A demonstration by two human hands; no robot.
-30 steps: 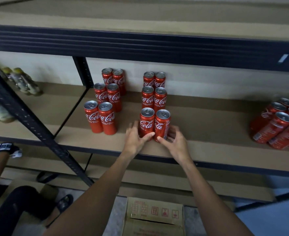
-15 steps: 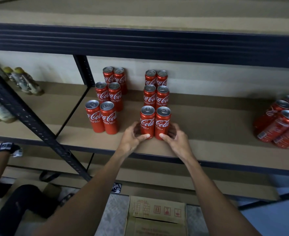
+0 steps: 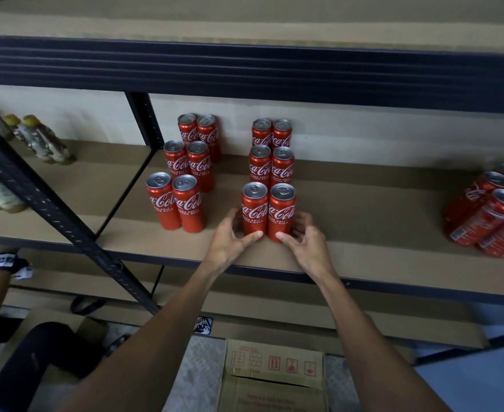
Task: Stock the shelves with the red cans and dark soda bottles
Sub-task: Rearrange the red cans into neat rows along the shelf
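Two upright red cans stand side by side at the front of the brown shelf (image 3: 363, 221). My left hand (image 3: 230, 239) grips the left can (image 3: 254, 208) low down, thumb across its front. My right hand (image 3: 305, 240) grips the right can (image 3: 282, 211) the same way. Behind them two more pairs of red cans (image 3: 271, 165) stand in a double row to the back wall. To the left stands another double row of red cans (image 3: 185, 179). No dark soda bottles are in view.
More red cans (image 3: 491, 215) stand in a cluster at the shelf's far right. Pale bottles (image 3: 41, 141) stand in the left bay behind a dark diagonal brace (image 3: 63, 218). A cardboard box (image 3: 274, 379) sits on the floor below. Another person's gloved hand (image 3: 6, 264) shows at left.
Both hands have slid the front pair of cans a little deeper onto the shelf, closer to the pair behind. The grip is unchanged.
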